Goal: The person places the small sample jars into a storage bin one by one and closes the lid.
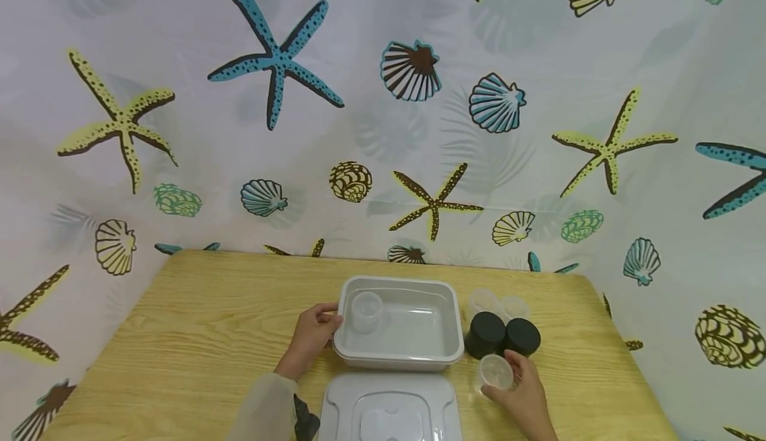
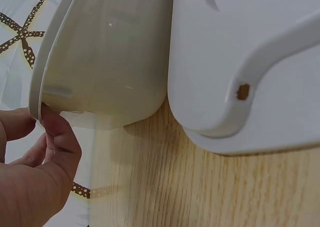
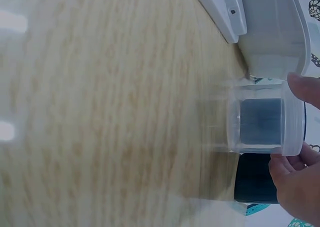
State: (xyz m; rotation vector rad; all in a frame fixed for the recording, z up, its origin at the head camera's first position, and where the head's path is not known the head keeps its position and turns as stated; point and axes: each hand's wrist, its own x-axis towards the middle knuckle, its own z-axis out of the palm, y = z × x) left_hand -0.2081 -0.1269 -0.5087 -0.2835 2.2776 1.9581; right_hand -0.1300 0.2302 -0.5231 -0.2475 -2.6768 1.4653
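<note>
My left hand pinches the rim of a white plastic box at its left side, thumb and finger on either side of the edge in the left wrist view. Inside the box, toward its left end, stands a small clear plastic jar. My right hand holds another clear jar by its top rim, to the right of the box. In the right wrist view the jar is upright, with a dark jar showing through its wall.
Two black-topped jars stand just beyond my right hand, with two clear jars behind them. The white lid lies on the wooden table in front of the box. A patterned curtain hangs behind.
</note>
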